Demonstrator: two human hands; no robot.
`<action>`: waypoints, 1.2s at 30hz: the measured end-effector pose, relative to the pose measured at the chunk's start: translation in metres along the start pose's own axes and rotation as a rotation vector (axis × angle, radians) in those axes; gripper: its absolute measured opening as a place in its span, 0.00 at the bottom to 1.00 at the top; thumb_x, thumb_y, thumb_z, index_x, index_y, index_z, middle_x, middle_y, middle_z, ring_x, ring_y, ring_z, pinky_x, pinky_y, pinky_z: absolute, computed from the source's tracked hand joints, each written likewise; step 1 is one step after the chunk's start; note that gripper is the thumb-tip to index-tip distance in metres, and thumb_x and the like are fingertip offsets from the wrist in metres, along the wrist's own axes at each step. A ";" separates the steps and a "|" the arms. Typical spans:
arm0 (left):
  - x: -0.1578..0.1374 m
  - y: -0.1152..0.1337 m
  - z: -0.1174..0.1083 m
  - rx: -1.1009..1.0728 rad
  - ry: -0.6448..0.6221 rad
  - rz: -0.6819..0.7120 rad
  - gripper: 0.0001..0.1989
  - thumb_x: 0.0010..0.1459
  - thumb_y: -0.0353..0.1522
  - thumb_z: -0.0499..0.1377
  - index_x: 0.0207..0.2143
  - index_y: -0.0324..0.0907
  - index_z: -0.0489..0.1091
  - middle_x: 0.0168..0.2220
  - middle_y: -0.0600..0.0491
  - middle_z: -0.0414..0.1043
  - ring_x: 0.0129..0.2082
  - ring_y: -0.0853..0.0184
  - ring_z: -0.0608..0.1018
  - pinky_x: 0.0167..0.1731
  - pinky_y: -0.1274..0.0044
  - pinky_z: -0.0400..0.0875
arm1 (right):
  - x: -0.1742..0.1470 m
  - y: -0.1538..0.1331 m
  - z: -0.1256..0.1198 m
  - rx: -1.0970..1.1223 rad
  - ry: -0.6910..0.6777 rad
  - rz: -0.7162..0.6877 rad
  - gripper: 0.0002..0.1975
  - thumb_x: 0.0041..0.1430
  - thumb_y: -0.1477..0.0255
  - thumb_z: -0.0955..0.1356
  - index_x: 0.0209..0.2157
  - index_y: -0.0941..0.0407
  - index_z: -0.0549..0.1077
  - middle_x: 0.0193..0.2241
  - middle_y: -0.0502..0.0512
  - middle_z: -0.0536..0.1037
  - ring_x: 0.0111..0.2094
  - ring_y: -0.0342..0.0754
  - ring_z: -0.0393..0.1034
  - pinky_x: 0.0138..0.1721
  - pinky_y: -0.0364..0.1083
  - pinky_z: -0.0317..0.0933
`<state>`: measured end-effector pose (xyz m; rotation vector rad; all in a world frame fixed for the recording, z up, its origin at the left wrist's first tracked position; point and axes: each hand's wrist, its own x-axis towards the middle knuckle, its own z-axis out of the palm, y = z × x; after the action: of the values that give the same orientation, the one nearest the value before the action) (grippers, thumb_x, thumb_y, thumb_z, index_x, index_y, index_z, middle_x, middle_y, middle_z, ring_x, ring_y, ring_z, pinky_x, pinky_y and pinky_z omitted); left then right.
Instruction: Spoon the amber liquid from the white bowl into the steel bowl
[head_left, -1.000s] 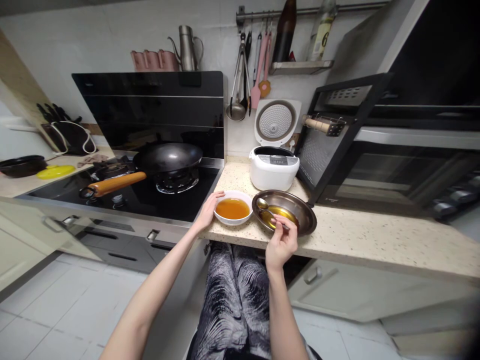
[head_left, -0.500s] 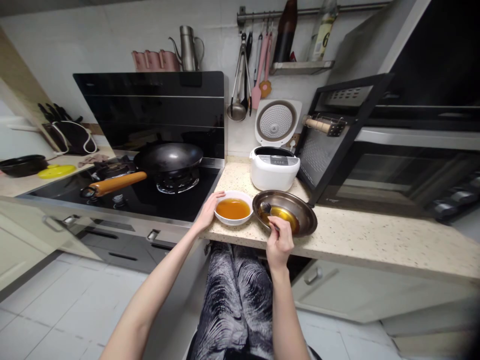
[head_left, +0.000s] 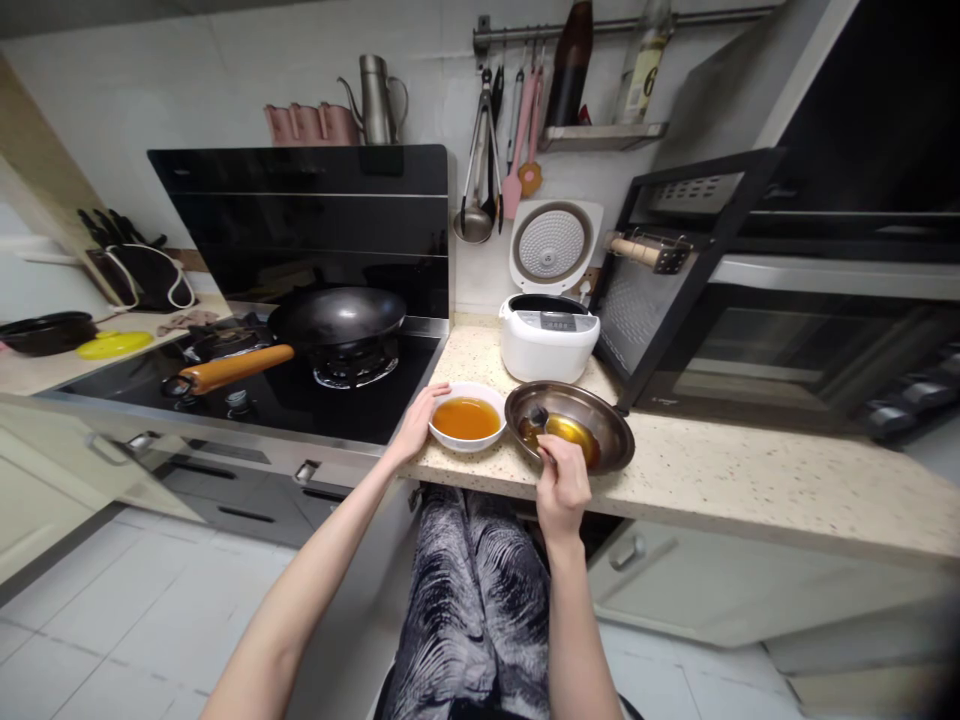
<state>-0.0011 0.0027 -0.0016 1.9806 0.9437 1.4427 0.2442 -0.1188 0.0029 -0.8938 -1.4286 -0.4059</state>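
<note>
A white bowl (head_left: pixel 490 432) of amber liquid stands near the counter's front edge. My left hand (head_left: pixel 418 428) holds its left side, fingertips at the rim. Just to its right is a metal basin (head_left: pixel 615 432) with a shallow pool of golden liquid in it. Over the basin's near side, my right hand (head_left: pixel 564 485) is closed round the handle of a spoon (head_left: pixel 538 416). The spoon's dark bowl is down inside the basin, and most of its handle is hidden by my fingers.
Behind the basin stands a white rice cooker (head_left: pixel 551 350) with its lid raised. A black wok (head_left: pixel 337 320) with a wooden handle sits on the stove (head_left: pixel 300 410) at the left. Right of the cooker are a dark metal rack (head_left: pixel 637 310) and an oven (head_left: pixel 795 350).
My right hand has shifted slightly to the right, and the spoon's head has moved a little right and down within the basin. My left hand and the white bowl stay put.
</note>
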 end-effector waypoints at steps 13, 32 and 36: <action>0.000 -0.004 0.001 -0.013 0.009 -0.006 0.22 0.72 0.40 0.45 0.51 0.41 0.74 0.60 0.44 0.70 0.63 0.60 0.71 0.69 0.63 0.57 | -0.003 -0.032 0.032 0.219 -0.017 0.149 0.08 0.68 0.77 0.64 0.42 0.54 0.74 0.37 0.55 0.81 0.41 0.47 0.78 0.45 0.49 0.73; 0.001 -0.002 0.002 -0.022 0.014 -0.007 0.22 0.72 0.40 0.45 0.51 0.40 0.74 0.60 0.44 0.71 0.63 0.60 0.71 0.69 0.64 0.57 | -0.013 -0.030 0.053 0.253 -0.076 0.303 0.08 0.69 0.72 0.64 0.40 0.54 0.75 0.36 0.55 0.80 0.40 0.47 0.77 0.45 0.47 0.72; 0.001 -0.003 0.002 -0.021 0.009 -0.010 0.22 0.72 0.40 0.45 0.51 0.40 0.74 0.60 0.44 0.71 0.63 0.60 0.71 0.69 0.64 0.58 | -0.017 -0.031 0.053 0.289 -0.002 0.459 0.08 0.69 0.69 0.64 0.40 0.54 0.75 0.37 0.55 0.80 0.40 0.47 0.77 0.46 0.48 0.71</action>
<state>0.0002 0.0048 -0.0036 1.9532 0.9368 1.4516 0.1830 -0.1039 -0.0099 -0.9476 -1.1992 0.1434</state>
